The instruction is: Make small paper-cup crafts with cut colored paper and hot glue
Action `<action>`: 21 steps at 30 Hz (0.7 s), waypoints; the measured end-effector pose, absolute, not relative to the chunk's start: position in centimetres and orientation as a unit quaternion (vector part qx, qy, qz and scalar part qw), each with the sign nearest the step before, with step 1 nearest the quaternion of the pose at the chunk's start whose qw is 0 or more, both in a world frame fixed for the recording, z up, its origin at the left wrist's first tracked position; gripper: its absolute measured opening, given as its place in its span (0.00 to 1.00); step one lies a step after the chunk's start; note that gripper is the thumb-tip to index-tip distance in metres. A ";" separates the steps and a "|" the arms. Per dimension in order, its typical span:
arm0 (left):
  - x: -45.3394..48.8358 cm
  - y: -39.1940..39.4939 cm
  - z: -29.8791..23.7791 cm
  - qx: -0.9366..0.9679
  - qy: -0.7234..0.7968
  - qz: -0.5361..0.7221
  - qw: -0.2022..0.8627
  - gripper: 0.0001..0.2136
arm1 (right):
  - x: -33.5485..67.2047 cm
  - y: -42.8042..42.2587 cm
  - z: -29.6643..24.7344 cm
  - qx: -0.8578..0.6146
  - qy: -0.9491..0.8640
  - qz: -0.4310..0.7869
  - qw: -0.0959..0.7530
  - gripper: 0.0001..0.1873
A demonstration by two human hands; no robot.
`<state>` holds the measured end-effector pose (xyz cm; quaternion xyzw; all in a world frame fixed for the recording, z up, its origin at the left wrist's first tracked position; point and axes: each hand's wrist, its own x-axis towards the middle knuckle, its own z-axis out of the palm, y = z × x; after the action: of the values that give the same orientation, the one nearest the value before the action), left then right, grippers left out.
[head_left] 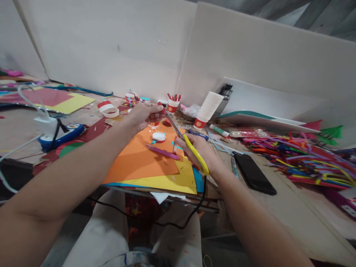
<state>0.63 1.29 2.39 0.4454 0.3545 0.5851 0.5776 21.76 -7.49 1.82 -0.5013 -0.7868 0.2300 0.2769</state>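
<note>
My left hand (146,114) pinches a small red paper piece (160,106) above the desk. Gripped in my right hand (198,148) is a pair of scissors (194,150) with yellow handles, its blades pointing up and left to the red piece. Whether the blades touch the paper I cannot tell. Beneath both hands lie orange paper sheets (133,163) over yellow ones (178,182). On the orange paper rest a white round cup piece (159,137) and a pink-purple strip (162,152). Behind my hands stands a paper cup (172,106) holding several red strips.
A leaning stack of paper cups (208,110) stands at the back, near a glue stick (219,130). To the right are a black phone (254,173) and a heap of colourful pipe cleaners (308,159). A blue device (61,137) with cables sits left. A black cord (183,224) crosses my lap.
</note>
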 end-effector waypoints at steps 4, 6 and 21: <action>0.6 1.3 2.3 0.450 0.352 0.588 0.573 0.02 | 21.7 -7.4 1.7 -0.511 -0.780 0.230 0.277 0.22; 0.6 1.3 2.3 0.452 0.353 0.587 0.572 0.03 | 21.7 -7.3 1.6 -0.516 -0.778 0.228 0.277 0.23; 0.8 1.1 2.2 0.456 0.358 0.591 0.561 0.03 | 21.6 -7.2 1.7 -0.527 -0.776 0.217 0.270 0.22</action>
<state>0.84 1.13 2.24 0.4563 0.3580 0.5907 0.5611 21.57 -7.19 1.69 -0.5275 -0.7757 0.2173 0.2698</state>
